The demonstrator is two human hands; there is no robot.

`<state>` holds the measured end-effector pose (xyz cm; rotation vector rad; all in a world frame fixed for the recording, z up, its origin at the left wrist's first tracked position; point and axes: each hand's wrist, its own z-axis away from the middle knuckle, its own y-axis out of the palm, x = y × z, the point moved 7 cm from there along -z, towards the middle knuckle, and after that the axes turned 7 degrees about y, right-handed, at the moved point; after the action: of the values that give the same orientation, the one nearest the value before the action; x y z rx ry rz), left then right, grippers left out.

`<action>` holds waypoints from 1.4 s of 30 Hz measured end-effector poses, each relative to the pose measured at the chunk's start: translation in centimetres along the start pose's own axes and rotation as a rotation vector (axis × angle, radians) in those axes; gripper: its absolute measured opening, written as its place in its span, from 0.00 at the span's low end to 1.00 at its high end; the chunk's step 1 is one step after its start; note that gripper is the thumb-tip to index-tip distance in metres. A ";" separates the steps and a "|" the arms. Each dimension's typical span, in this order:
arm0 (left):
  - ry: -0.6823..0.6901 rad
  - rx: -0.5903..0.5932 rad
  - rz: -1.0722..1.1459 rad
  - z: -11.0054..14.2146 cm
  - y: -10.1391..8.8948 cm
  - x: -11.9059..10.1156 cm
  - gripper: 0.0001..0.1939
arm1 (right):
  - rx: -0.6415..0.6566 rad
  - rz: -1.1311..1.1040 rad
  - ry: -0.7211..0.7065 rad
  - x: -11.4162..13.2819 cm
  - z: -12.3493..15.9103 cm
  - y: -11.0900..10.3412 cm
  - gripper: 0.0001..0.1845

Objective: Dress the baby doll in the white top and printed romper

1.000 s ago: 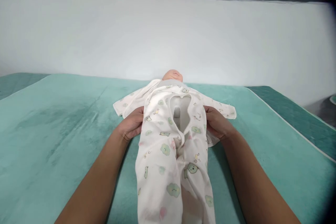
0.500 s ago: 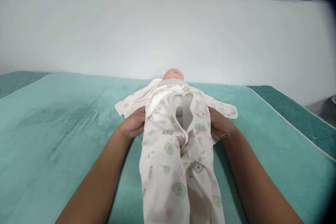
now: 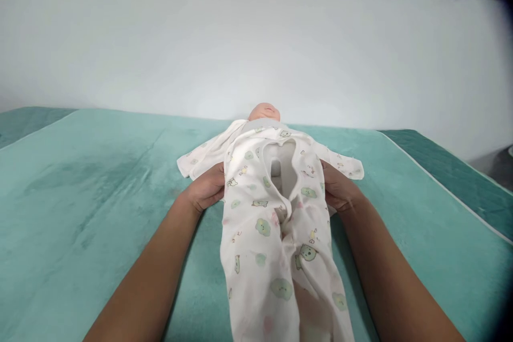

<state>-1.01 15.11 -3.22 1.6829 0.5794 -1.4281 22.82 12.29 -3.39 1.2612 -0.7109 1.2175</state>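
Note:
A baby doll (image 3: 264, 111) lies on its back with its head at the far end. It wears a white long-sleeved top (image 3: 214, 147) with the sleeves spread out to both sides. White baby pants (image 3: 260, 224) with green cartoon prints cover its legs and reach up over the belly. An oval opening gapes at their crotch. My left hand (image 3: 207, 187) is closed at the left side of the pants, its fingertips hidden behind the cloth. On the right side my right hand (image 3: 340, 187) grips the pants the same way, its fingers partly hidden.
A teal padded bed cover (image 3: 100, 214) lies beneath the doll, with darker side panels (image 3: 449, 171) edged by a pale line. Behind the doll's head rises a white wall (image 3: 256, 53) with a dark band on top. A dark object (image 3: 503, 168) is cut off at the right edge.
The legs of the pants have shifted slightly to the right. Both hands keep nearly the same place at the waist, and the doll's head has hardly moved.

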 end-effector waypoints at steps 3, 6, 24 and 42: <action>0.007 0.005 -0.014 0.0 0.1 0.0 0.24 | -0.016 -0.029 -0.044 0.1 0.0 -0.2 0.21; 0.000 0.000 -0.029 0.0 0.0 0.1 0.23 | -0.014 -0.032 -0.056 0.3 0.0 -0.2 0.22; 0.007 -0.159 -0.113 0.3 -1.7 0.3 0.22 | 0.052 -0.002 -0.012 0.1 0.3 1.3 0.12; 0.028 -0.210 -0.065 -0.2 -0.4 0.3 0.24 | -0.069 0.091 -0.030 0.1 0.1 2.9 0.14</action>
<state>-1.07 15.45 -3.66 1.5314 0.7782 -1.3407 20.15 11.88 -2.42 1.2032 -0.8334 1.2388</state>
